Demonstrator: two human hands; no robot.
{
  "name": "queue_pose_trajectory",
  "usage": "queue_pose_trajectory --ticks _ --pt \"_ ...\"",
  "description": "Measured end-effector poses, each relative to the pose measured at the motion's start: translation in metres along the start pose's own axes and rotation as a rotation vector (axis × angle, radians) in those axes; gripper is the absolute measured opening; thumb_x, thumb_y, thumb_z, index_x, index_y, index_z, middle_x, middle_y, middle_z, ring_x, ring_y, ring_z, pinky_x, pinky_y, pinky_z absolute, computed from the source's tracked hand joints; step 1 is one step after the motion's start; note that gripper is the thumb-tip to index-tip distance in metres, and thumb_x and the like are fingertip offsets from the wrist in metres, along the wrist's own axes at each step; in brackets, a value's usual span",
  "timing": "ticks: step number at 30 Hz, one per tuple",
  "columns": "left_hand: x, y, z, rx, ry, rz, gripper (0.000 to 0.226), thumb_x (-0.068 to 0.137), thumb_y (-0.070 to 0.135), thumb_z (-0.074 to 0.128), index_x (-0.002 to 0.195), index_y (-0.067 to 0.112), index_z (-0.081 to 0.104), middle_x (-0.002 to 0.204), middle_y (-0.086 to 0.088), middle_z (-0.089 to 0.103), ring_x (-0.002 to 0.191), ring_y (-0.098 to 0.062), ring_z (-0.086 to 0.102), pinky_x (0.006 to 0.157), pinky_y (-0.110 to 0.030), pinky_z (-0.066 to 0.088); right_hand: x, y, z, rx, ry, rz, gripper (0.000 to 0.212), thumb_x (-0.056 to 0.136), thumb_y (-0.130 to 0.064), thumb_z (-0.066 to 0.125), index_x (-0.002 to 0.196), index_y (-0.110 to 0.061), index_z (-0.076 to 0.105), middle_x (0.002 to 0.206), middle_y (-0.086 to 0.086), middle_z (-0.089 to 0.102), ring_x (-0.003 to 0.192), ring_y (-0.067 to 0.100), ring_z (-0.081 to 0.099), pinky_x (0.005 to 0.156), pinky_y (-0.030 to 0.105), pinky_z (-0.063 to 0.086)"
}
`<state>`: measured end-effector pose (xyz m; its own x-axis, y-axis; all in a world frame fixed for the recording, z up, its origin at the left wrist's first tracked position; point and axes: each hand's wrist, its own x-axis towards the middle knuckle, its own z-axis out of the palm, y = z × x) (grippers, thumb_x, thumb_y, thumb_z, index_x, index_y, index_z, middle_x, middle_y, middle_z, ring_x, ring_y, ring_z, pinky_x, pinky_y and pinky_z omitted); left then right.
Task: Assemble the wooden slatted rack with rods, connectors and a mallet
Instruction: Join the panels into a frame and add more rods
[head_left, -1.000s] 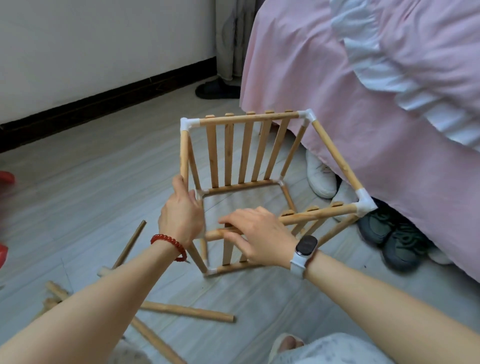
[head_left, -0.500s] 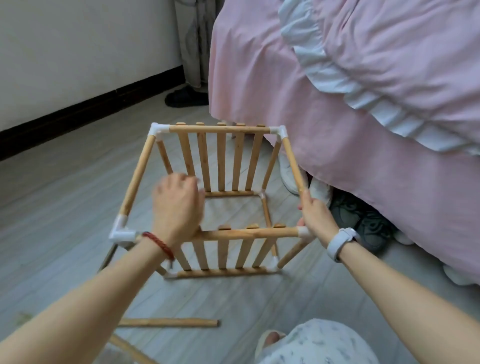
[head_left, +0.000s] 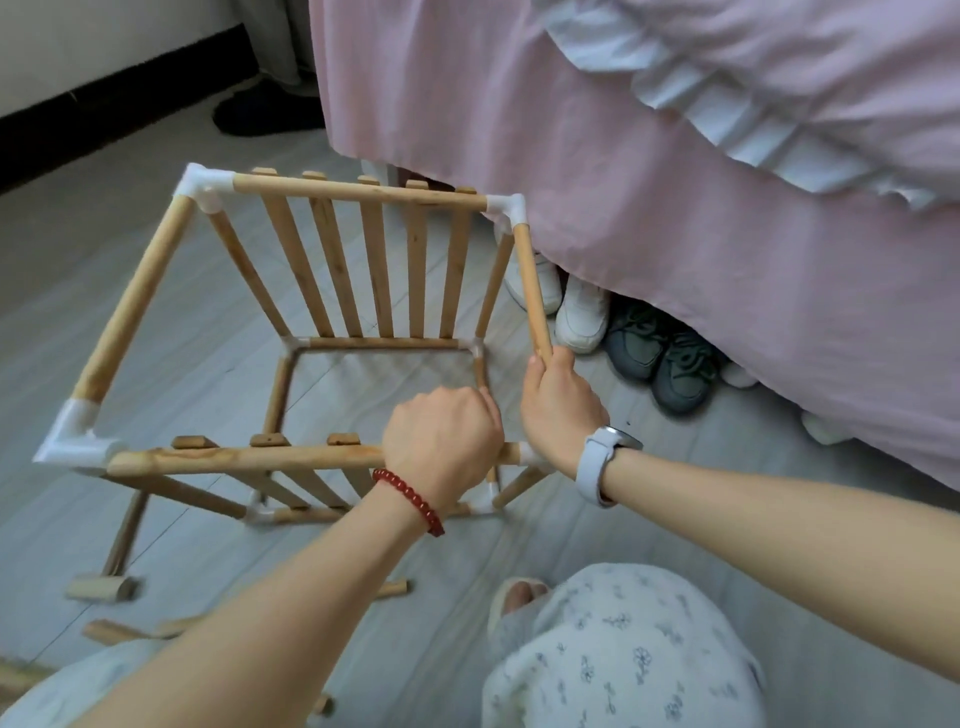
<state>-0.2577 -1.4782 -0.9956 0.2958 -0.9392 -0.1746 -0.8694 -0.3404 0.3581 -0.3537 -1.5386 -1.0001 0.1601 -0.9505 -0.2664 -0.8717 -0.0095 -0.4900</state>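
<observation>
The wooden slatted rack (head_left: 363, 260) stands on the floor as a box frame, two slatted sides joined by rods and white corner connectors (head_left: 202, 187). My left hand (head_left: 441, 441), with a red bead bracelet, grips the near top rod (head_left: 244, 460) close to its right end. My right hand (head_left: 558, 400), with a white watch, grips the near end of the right top rod (head_left: 532, 280), right at the near right corner. A wooden mallet (head_left: 104, 587) lies on the floor at the lower left.
A bed with a pink cover (head_left: 675, 208) rises on the right, with several shoes (head_left: 670, 358) tucked under its edge. Loose rods (head_left: 119, 631) lie on the floor at the lower left. My knee in patterned fabric (head_left: 623, 649) is at the bottom.
My left hand has slid right along the near top rod and closed round it. My right hand stays at the near right corner. The view has moved closer and shifted left.
</observation>
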Motion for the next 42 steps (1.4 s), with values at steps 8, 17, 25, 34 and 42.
queue_pose_trajectory --ticks 8,17,25,34,42 --pt "0.0 -0.001 0.013 0.011 0.091 0.109 0.036 0.098 0.027 0.031 0.063 0.02 0.03 0.059 0.005 0.036 0.061 -0.023 0.044 0.057 -0.032 0.033 0.003 0.005 0.006 -0.057 0.122 -0.027 0.031 0.103 -0.03 0.019 0.112 -0.01 0.041 0.07 -0.002 0.041 0.069 0.025 0.042 0.057 0.033 0.026" --pt "-0.005 -0.002 0.019 -0.094 0.08 0.095 0.035 0.1 0.027 0.028 0.075 0.015 0.05 0.082 -0.004 0.057 0.072 -0.023 0.052 0.063 -0.032 0.035 -0.006 0.014 0.012 -0.226 0.271 -0.038 0.035 0.103 -0.025 0.021 0.114 -0.003 0.047 0.112 0.016 0.06 0.102 0.037 0.054 0.067 0.036 0.032" --pt "-0.05 -0.095 -0.048 -0.339 0.437 -0.013 0.021 0.095 0.016 0.048 0.113 0.013 0.058 0.11 0.002 0.046 0.108 -0.011 0.043 0.093 -0.028 0.038 -0.024 -0.024 0.006 -0.459 0.159 -0.47 0.032 0.096 -0.017 0.035 0.124 -0.015 0.05 0.128 0.004 0.047 0.122 0.024 0.039 0.108 0.043 0.024" --pt "-0.084 -0.203 -0.089 -0.589 0.021 -0.327 0.051 0.093 -0.001 0.042 0.139 0.02 0.042 0.144 -0.012 0.038 0.107 -0.021 0.05 0.072 -0.013 0.044 -0.091 -0.142 0.093 -0.405 -0.307 -0.885 0.045 0.099 -0.043 0.037 0.139 -0.023 0.034 0.13 0.004 0.049 0.116 0.026 0.05 0.093 0.04 0.037" --pt "-0.102 -0.214 -0.069 -0.129 -0.002 -0.16 0.033 0.084 0.024 0.07 0.115 0.019 0.064 0.1 -0.005 0.054 0.095 -0.024 0.056 0.081 -0.031 0.045 -0.097 -0.13 0.098 -0.667 -0.189 -0.999 0.04 0.099 -0.047 0.03 0.118 -0.015 0.044 0.115 0.006 0.042 0.074 0.028 0.052 0.06 0.034 0.034"
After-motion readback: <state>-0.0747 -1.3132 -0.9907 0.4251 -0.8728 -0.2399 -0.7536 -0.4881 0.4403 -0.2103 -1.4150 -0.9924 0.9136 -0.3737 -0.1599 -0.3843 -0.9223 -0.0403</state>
